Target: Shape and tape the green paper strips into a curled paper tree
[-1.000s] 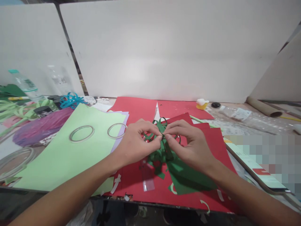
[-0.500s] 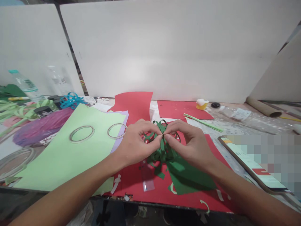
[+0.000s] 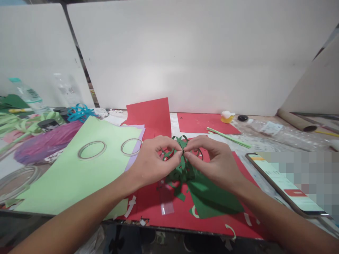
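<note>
Both hands meet over a cluster of dark green paper strips (image 3: 182,171) curled into loops. My left hand (image 3: 156,157) pinches a strip between thumb and forefinger at the top of the cluster. Right beside it, my right hand (image 3: 214,158) pinches the same spot from the other side, the fingertips almost touching. Exactly how the strip ends lie between the fingers is hidden. Under the right wrist lies a dark green paper sheet (image 3: 212,201), on top of a red sheet (image 3: 148,208). A clear plastic strip (image 3: 166,201) is just below the cluster.
A light green sheet (image 3: 66,183) at left carries two tape rolls (image 3: 92,158). A phone (image 3: 286,188) lies at right. Behind are a small yellow tub (image 3: 227,118), a cardboard tube (image 3: 296,120) and a blue paper-loop piece (image 3: 81,113). White panels (image 3: 185,56) stand at the back.
The red sheet at the back has shifted, its top edge now tilted and higher at the right. My hands stay at the same place, still pinching, with only a slight movement.
</note>
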`<state>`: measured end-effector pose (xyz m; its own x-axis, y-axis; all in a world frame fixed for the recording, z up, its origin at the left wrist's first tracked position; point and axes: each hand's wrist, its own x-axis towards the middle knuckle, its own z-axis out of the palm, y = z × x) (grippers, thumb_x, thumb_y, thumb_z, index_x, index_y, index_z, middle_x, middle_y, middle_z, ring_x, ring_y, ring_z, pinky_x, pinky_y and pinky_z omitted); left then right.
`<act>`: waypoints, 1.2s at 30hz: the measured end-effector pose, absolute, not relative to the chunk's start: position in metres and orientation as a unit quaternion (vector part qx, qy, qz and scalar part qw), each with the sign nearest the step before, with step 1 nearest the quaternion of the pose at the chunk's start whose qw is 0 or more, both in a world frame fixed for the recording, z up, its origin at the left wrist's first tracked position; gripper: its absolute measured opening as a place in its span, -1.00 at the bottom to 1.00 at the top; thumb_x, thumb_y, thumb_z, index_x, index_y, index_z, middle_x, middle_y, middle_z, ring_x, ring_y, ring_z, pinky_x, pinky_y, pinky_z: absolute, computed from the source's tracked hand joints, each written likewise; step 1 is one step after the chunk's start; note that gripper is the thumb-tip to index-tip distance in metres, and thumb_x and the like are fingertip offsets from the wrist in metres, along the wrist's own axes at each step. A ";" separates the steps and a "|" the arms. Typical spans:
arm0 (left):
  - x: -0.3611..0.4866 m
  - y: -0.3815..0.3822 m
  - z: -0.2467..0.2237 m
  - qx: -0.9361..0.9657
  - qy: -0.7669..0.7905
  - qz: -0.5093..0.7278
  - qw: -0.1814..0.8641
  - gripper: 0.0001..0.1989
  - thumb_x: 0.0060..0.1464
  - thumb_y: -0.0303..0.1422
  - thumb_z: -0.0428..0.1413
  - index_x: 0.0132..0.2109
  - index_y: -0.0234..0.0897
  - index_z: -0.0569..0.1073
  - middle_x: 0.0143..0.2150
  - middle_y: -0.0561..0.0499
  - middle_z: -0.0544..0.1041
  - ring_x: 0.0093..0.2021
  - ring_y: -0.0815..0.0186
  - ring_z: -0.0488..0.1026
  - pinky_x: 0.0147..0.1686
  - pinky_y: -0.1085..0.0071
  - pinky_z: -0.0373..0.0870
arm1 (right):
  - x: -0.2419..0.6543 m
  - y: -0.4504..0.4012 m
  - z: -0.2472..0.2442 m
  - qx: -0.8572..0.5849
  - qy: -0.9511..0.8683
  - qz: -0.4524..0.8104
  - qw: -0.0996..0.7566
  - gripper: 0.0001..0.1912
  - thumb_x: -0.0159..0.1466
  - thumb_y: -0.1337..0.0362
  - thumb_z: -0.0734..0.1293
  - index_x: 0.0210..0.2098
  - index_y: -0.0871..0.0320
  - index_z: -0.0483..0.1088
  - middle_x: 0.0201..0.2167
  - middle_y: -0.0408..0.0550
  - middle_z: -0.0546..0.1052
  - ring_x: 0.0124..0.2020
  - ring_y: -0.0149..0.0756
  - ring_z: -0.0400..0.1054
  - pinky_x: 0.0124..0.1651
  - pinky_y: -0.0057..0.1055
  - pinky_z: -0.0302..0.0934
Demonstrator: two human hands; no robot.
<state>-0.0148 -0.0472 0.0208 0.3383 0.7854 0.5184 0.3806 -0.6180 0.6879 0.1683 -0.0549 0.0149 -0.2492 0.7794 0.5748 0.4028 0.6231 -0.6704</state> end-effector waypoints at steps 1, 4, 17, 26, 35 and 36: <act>-0.015 -0.047 0.021 0.785 0.371 0.440 0.229 -0.89 0.01 -0.51 0.12 -0.35 -0.25 0.52 -0.37 0.07 0.58 -0.32 0.35 0.48 -0.27 0.40 0.39 | 0.168 -0.055 0.015 -0.388 -0.767 0.190 0.475 -0.94 0.19 0.36 0.34 -0.38 0.07 0.44 -0.40 -0.12 0.51 -0.34 -0.30 0.37 -0.24 -0.30 0.25; -0.015 -0.047 0.020 0.788 0.367 0.443 0.219 -0.90 0.00 -0.50 0.13 -0.33 -0.25 0.53 -0.36 0.07 0.59 -0.31 0.34 0.49 -0.27 0.39 0.39 | 0.167 -0.056 0.015 -0.399 -0.770 0.152 0.474 -0.94 0.16 0.37 0.34 -0.40 0.08 0.44 -0.40 -0.12 0.46 -0.35 -0.31 0.34 -0.26 -0.31 0.22; -0.014 -0.048 0.018 0.794 0.387 0.432 0.183 -0.90 -0.02 -0.48 0.16 -0.34 -0.20 0.56 -0.39 0.05 0.57 -0.30 0.27 0.45 -0.30 0.33 0.39 | 0.167 -0.058 0.014 -0.417 -0.762 0.135 0.476 -0.91 0.15 0.38 0.34 -0.42 0.08 0.48 -0.40 -0.12 0.32 -0.33 -0.32 0.28 -0.28 -0.33 0.20; -0.016 -0.046 0.018 0.806 0.370 0.432 0.166 -0.88 -0.02 -0.51 0.14 -0.33 -0.21 0.53 -0.36 0.09 0.58 -0.28 0.30 0.41 -0.25 0.33 0.38 | 0.168 -0.057 0.015 -0.429 -0.767 0.140 0.456 -0.91 0.16 0.34 0.34 -0.42 0.08 0.51 -0.39 -0.10 0.37 -0.34 -0.32 0.29 -0.28 -0.31 0.18; -0.016 -0.046 0.018 0.821 0.378 0.406 0.134 -0.89 -0.04 -0.49 0.12 -0.34 -0.24 0.52 -0.38 0.05 0.57 -0.29 0.25 0.35 -0.28 0.30 0.35 | 0.165 -0.056 0.012 -0.424 -0.766 0.155 0.457 -0.90 0.12 0.39 0.33 -0.46 0.12 0.49 -0.41 -0.10 0.42 -0.37 -0.33 0.31 -0.28 -0.33 0.20; -0.016 -0.045 0.018 0.822 0.378 0.404 0.131 -0.90 -0.04 -0.48 0.11 -0.35 -0.25 0.52 -0.39 0.04 0.57 -0.29 0.25 0.35 -0.29 0.30 0.35 | 0.165 -0.056 0.012 -0.426 -0.765 0.155 0.457 -0.90 0.12 0.40 0.33 -0.47 0.12 0.49 -0.42 -0.11 0.43 -0.38 -0.33 0.31 -0.28 -0.32 0.20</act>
<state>-0.0157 -0.0453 0.0176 0.3865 0.7286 0.5655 0.5160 -0.6790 0.5222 0.1649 -0.0561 0.0121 -0.2191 0.7937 0.5675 0.5100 0.5890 -0.6269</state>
